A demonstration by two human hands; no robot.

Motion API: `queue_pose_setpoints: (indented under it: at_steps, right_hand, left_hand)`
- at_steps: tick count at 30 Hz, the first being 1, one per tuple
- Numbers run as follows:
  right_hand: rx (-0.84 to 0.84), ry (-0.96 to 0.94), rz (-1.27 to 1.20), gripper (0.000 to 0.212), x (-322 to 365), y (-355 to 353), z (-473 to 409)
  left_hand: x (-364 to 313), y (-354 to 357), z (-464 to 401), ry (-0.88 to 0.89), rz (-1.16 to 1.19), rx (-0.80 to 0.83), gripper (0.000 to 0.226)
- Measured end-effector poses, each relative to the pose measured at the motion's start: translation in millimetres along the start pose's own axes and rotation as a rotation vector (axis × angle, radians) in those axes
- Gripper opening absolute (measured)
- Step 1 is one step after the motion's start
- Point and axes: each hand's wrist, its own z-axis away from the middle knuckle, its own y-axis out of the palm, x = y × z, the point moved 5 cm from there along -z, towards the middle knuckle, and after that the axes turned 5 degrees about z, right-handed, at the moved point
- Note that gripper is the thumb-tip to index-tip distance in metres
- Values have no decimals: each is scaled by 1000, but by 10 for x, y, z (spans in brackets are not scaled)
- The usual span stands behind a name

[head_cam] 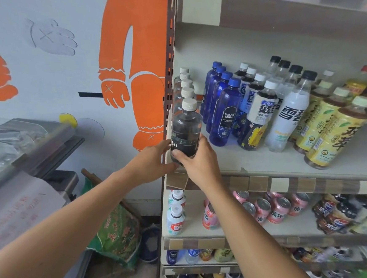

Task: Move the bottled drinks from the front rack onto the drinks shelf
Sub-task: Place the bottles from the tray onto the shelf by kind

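— While standing at the front left corner of the drinks shelf [285,166]: dark-labelled bottle [186,131], upright, white cap, base at the shelf lip. State of grip?

— Right hand [198,162] wrapped round the lower label, thumb across the front, fingers behind; firmly gripped. Left hand [154,158] alongside, fingers curled toward the bottle's left side and base by the shelf upright [168,71]; contact partly hidden, cannot tell whether gripping or merely steadying.

— Behind the held bottle?

— Row of matching white-capped bottles [185,88], single file along the left edge, running to the back.

— Rest of the same level?

— Blue soda bottles [221,106] just beside, then tea bottles with white caps [257,109], clear black-capped bottles [290,107], yellow-labelled tea [330,132] further right. All upright, in rows.

— Below?

— Pink cans [278,210] and cola bottles [334,218] on the next level down; small white bottles [175,217] at its left end.

— Surroundings?

— Painted wall [74,64] with orange figures to the left, green sack [116,232] on the floor by the unit
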Motion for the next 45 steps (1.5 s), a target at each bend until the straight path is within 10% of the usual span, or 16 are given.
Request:
queue_pose_setpoints:
  at_steps: [19,23,27,35,45]
  right_hand:
    - [161,13,-18,49,-59,-90,-23]
    - [150,16,-28,72,-143,-294,-69]
    - [30,-40,-26,47,-195,-617,-230]
    - [-192,-95,-37,36,-360,-1223,-654]
    - [-101,-160,121,65,-281,-1250,-974]
  left_hand:
    - [-49,98,-34,13,62,-50,56]
    - [-252,-81,152,7,137,-391,55]
    - [-766,-194,295,171,243,-680,13]
    - [-1170,657,-264,5,40,-237,37]
    - [-1009,960,-872,-341,93,-182,67]
